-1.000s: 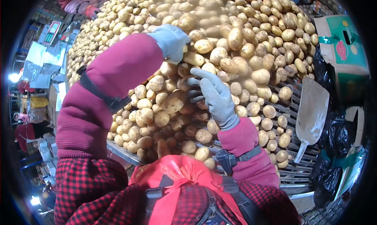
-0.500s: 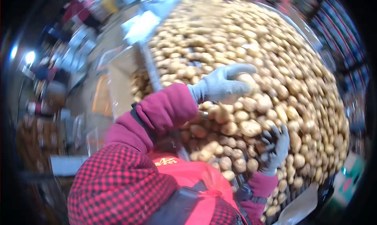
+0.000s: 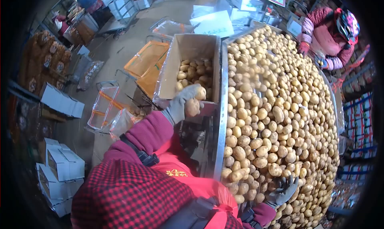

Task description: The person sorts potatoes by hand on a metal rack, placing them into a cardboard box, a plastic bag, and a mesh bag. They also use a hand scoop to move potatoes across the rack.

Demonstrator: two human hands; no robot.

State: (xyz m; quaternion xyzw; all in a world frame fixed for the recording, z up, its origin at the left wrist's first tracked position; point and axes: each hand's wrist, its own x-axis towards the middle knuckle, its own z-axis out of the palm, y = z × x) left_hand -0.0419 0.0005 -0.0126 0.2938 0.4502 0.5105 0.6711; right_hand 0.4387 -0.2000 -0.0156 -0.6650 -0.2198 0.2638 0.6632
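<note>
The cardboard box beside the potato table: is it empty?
No, the cardboard box holds a layer of potatoes on its bottom.

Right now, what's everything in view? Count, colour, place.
potato pile: many, tan, heaped on the table at right
metal table: one, grey, rim runs beside the box
cardboard box: one, brown, left of the table, partly filled with potatoes
orange crates: about two, orange, floor left of the box
white cartons: several, white, floor far left
person: one, pink jacket, far end of the table
held potatoes: two, tan, at the box's near edge
left hand: grey glove, gripping the held potatoes
right hand: grey glove, fingers spread on the pile's near end
</note>
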